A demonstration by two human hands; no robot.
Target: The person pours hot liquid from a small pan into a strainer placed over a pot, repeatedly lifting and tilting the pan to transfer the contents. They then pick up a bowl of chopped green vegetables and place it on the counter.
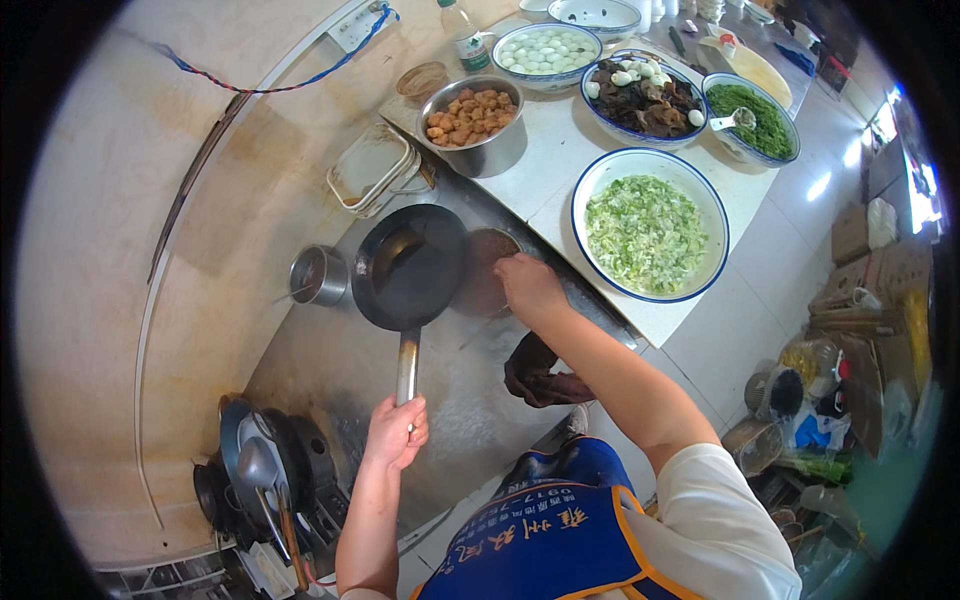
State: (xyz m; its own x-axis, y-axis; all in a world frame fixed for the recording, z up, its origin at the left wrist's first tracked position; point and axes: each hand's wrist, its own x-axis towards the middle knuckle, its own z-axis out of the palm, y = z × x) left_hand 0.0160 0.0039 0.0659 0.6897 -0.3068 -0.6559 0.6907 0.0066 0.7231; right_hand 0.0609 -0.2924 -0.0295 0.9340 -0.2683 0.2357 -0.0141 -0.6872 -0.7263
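My left hand (396, 433) is closed around the metal handle of a dark frying pan (409, 266), held over the steel worktop (450, 390). The pan's inside is dark and shiny. My right hand (531, 289) is held over a round, brownish vessel (484, 274) right of the pan; its fingertips are together, and whether they pinch anything cannot be seen. Steam blurs that vessel. A dark cloth (544, 375) lies below my right forearm. Left of the pan stands a small metal pot (319, 275). A large bowl of chopped greens (649, 225) is right of my right hand.
On the white counter (540, 187) stand a steel pot of browned chunks (480, 150), a bowl of peeled eggs (546, 58), a bowl of dark fungus (645, 105) and a bowl of green herbs (754, 124). Pans and a ladle (257, 461) are at lower left, a white container (371, 172) by the wall.
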